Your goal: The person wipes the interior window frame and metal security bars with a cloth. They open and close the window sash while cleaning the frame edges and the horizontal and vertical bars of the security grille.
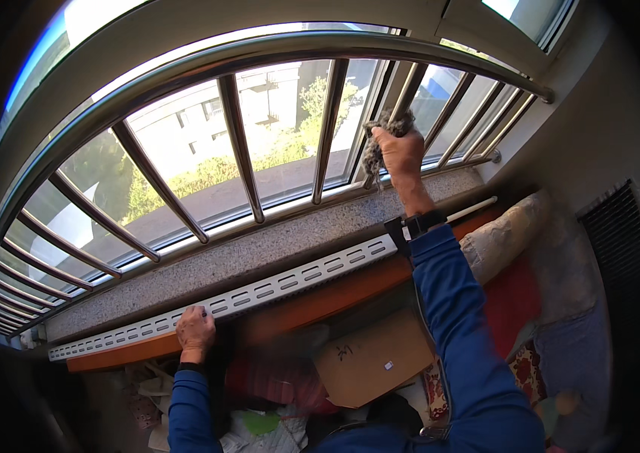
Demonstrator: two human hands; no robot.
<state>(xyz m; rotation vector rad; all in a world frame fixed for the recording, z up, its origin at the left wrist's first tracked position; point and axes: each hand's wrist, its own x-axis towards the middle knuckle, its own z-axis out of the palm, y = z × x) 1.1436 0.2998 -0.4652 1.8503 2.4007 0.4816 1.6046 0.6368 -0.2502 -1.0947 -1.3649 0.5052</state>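
Observation:
My right hand (pixel 403 151) is closed round a fuzzy grey cloth (pixel 373 159), which is wrapped about one upright bar of the metal window railing (pixel 238 151). Lower and to the left, my left hand (pixel 195 330) rests on the slotted white radiator top (pixel 282 285), its fingers curled over the edge. The radiator runs along below the speckled stone sill (pixel 206 276). Blue sleeves cover both my arms, and a dark watch (pixel 424 222) circles the right wrist.
Beyond the bars, window glass shows a building and greenery outside. Below the radiator, an orange-brown board (pixel 320 300) runs alongside it. A cardboard box (pixel 375 358), rumpled fabrics and a rolled pale bundle (pixel 507 232) lie nearby. A dark grille (pixel 622 249) is at the right.

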